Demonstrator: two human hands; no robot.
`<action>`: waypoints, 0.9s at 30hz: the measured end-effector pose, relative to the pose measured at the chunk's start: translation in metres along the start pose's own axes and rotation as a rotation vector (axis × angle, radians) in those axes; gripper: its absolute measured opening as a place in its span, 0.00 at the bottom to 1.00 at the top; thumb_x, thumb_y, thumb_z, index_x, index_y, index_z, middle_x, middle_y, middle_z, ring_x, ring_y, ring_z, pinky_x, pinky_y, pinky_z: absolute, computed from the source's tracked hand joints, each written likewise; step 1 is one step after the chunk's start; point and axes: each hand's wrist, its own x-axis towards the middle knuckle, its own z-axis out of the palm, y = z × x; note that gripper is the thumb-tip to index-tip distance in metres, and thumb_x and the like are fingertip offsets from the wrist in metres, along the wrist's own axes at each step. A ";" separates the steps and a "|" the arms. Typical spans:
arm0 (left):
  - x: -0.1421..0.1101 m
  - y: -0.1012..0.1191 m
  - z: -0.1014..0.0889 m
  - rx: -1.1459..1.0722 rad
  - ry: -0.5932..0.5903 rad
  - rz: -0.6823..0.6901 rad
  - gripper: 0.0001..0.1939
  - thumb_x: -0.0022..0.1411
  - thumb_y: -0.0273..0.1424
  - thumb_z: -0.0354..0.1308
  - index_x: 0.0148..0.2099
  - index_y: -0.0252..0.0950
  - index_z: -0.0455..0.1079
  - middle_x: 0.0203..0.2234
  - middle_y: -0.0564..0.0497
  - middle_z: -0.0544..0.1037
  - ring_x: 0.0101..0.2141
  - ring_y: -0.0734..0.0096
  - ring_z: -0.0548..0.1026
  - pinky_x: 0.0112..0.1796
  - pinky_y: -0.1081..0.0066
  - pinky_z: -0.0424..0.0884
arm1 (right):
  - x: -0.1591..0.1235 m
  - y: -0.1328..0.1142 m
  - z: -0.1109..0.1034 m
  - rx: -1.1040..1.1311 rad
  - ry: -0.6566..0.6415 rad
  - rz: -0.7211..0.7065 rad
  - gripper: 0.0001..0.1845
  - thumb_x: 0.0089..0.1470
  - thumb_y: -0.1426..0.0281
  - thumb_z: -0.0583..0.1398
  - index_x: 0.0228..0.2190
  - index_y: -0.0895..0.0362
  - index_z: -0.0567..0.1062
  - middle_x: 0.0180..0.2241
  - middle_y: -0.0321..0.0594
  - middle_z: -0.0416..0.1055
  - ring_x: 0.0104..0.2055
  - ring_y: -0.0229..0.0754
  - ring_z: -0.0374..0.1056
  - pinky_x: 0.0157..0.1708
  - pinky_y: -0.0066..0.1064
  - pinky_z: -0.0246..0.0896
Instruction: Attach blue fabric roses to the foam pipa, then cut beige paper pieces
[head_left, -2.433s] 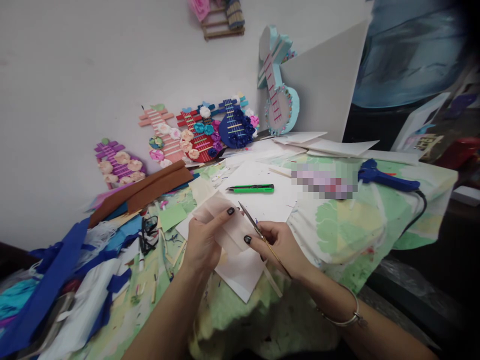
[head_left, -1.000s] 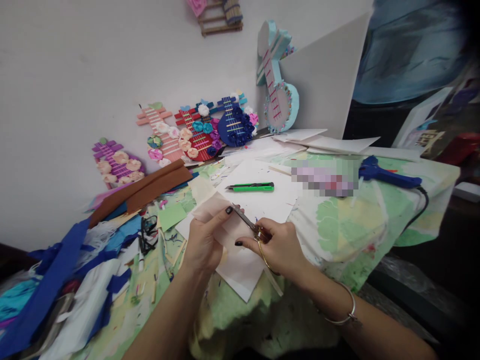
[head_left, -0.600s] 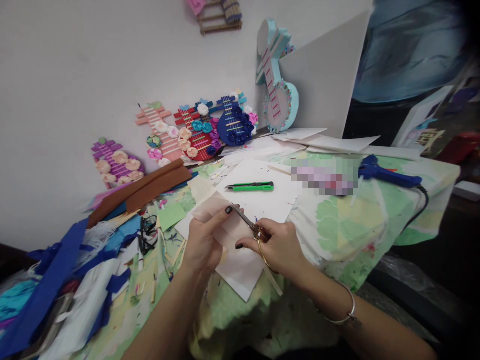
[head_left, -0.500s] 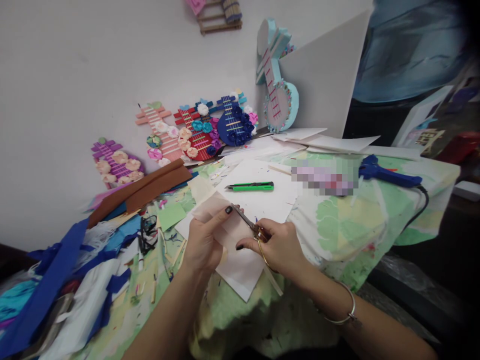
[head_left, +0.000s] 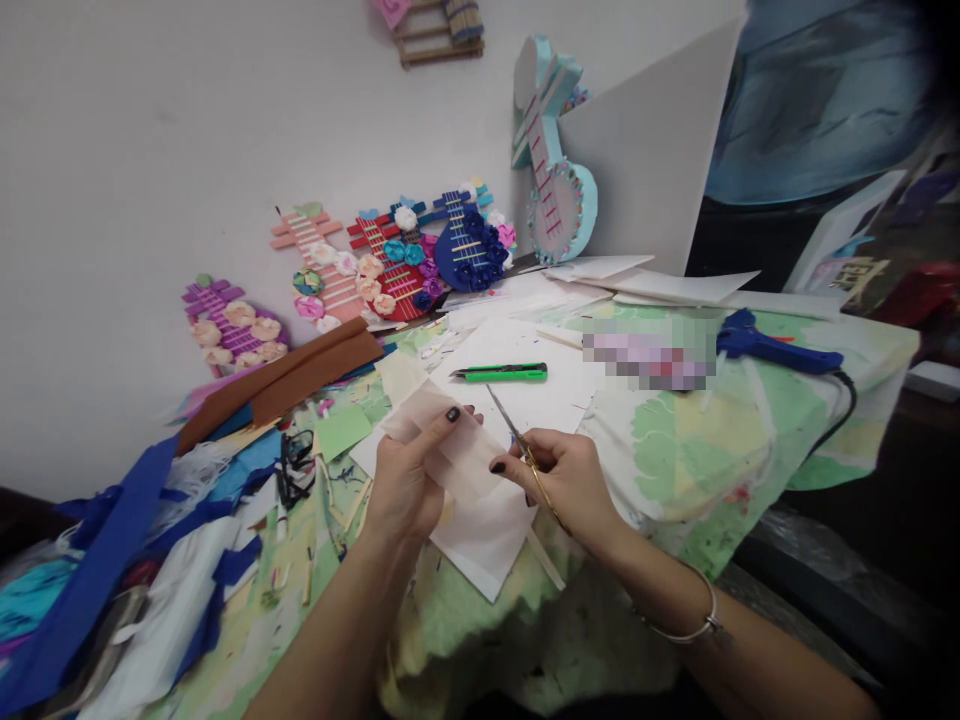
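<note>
My left hand (head_left: 409, 478) pinches a folded piece of thin cream paper (head_left: 469, 462) between thumb and fingers. Gold-handled scissors (head_left: 517, 435) are in my right hand (head_left: 566, 478), their blades pointing up and away, just right of the cream paper and apart from it. The thumb and fingers of that hand close round the handles. Under both hands lies white paper (head_left: 487, 555) on the table. A green utility knife (head_left: 502, 373) rests on a white sheet (head_left: 559, 400) just beyond the scissor tips.
A blue hot glue gun (head_left: 780, 345) with a black cord lies at the right. Brown paper (head_left: 300, 375), blue paper (head_left: 97, 580) and black-framed glasses (head_left: 296, 470) crowd the left side. Decorated paper instruments (head_left: 397, 260) lean on the wall. A patterned cloth (head_left: 690, 450) covers the table.
The scissors, closed at the edge of the cream paper half a second ago, have pulled back to the right with my right hand. My left hand keeps its hold on the paper, barely shifted.
</note>
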 end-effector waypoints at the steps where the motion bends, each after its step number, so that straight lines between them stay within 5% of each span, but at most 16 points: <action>1: 0.000 0.000 0.001 -0.005 0.009 -0.003 0.11 0.43 0.25 0.70 0.32 0.31 0.75 0.27 0.49 0.80 0.31 0.69 0.78 0.35 0.73 0.75 | 0.000 -0.001 0.000 0.055 -0.019 0.041 0.17 0.41 0.59 0.67 0.22 0.60 0.73 0.12 0.29 0.58 0.15 0.30 0.53 0.15 0.22 0.46; 8: -0.001 0.002 0.004 -0.011 0.043 -0.066 0.11 0.45 0.27 0.68 0.35 0.33 0.75 0.29 0.49 0.81 0.32 0.66 0.79 0.36 0.69 0.75 | 0.001 -0.006 0.000 0.253 -0.047 0.146 0.07 0.44 0.69 0.62 0.25 0.62 0.75 0.12 0.28 0.60 0.12 0.27 0.53 0.12 0.20 0.46; 11: -0.001 0.007 0.000 -0.072 0.010 -0.085 0.14 0.50 0.40 0.64 0.34 0.33 0.77 0.30 0.46 0.81 0.34 0.62 0.79 0.40 0.66 0.74 | 0.003 -0.006 -0.003 0.279 0.032 0.110 0.05 0.43 0.71 0.62 0.25 0.61 0.75 0.11 0.29 0.61 0.12 0.27 0.53 0.12 0.19 0.46; 15: 0.004 0.014 -0.009 -0.047 -0.163 -0.093 0.31 0.53 0.55 0.52 0.19 0.32 0.74 0.29 0.38 0.81 0.43 0.49 0.76 0.45 0.60 0.71 | 0.010 -0.009 -0.009 0.291 0.075 0.020 0.07 0.45 0.71 0.61 0.28 0.61 0.75 0.18 0.35 0.71 0.12 0.27 0.54 0.11 0.20 0.49; 19: 0.011 0.009 -0.012 0.105 -0.232 -0.208 0.20 0.53 0.46 0.59 0.33 0.32 0.78 0.39 0.39 0.80 0.44 0.54 0.76 0.45 0.63 0.71 | 0.019 -0.015 -0.016 0.309 0.046 -0.076 0.06 0.44 0.72 0.59 0.29 0.60 0.74 0.16 0.31 0.68 0.12 0.28 0.56 0.12 0.21 0.51; 22: 0.009 0.002 -0.011 0.148 -0.355 -0.369 0.21 0.51 0.42 0.63 0.43 0.33 0.75 0.44 0.37 0.77 0.41 0.54 0.77 0.42 0.61 0.72 | 0.025 -0.021 -0.020 0.307 -0.027 -0.144 0.06 0.44 0.73 0.59 0.28 0.60 0.74 0.12 0.26 0.61 0.12 0.28 0.56 0.12 0.20 0.51; 27: -0.001 0.001 -0.007 0.191 -0.508 -0.459 0.20 0.42 0.35 0.70 0.39 0.31 0.76 0.28 0.42 0.78 0.28 0.62 0.77 0.32 0.66 0.73 | 0.035 -0.026 -0.023 0.281 -0.100 -0.181 0.06 0.45 0.72 0.59 0.29 0.60 0.74 0.12 0.25 0.59 0.12 0.28 0.55 0.13 0.21 0.51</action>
